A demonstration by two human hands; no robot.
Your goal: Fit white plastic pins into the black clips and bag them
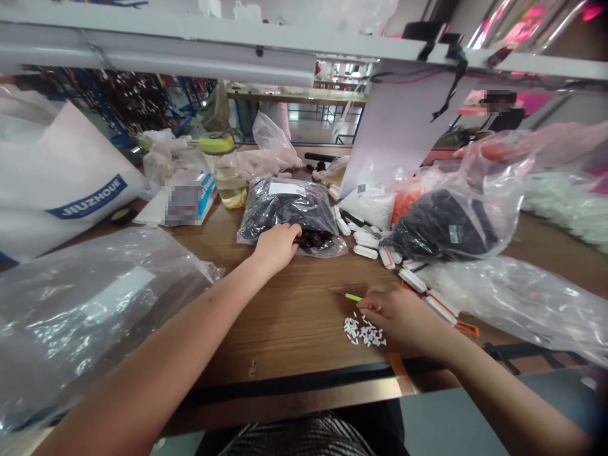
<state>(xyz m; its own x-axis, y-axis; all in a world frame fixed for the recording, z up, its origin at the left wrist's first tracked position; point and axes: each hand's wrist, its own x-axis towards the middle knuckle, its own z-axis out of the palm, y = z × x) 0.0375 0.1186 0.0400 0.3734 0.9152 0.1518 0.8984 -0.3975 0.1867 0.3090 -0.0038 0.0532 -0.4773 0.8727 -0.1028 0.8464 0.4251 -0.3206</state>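
Observation:
My left hand [278,246] reaches forward into the open mouth of a clear plastic bag [289,212] filled with small black parts; its fingers curl among the parts and are partly hidden. My right hand [401,313] rests on the wooden table [294,316], fingers pinched on a thin tool with a green tip [353,297]. Just left of that hand lies a small heap of tiny white pieces [363,331].
Several white-and-orange parts [413,280] lie in a row right of centre. Large clear bags lie at left [85,304] and right [517,297]. A bag of dark parts [444,228], a bottle [228,171], a box [185,202] and a white bag [52,171] stand behind.

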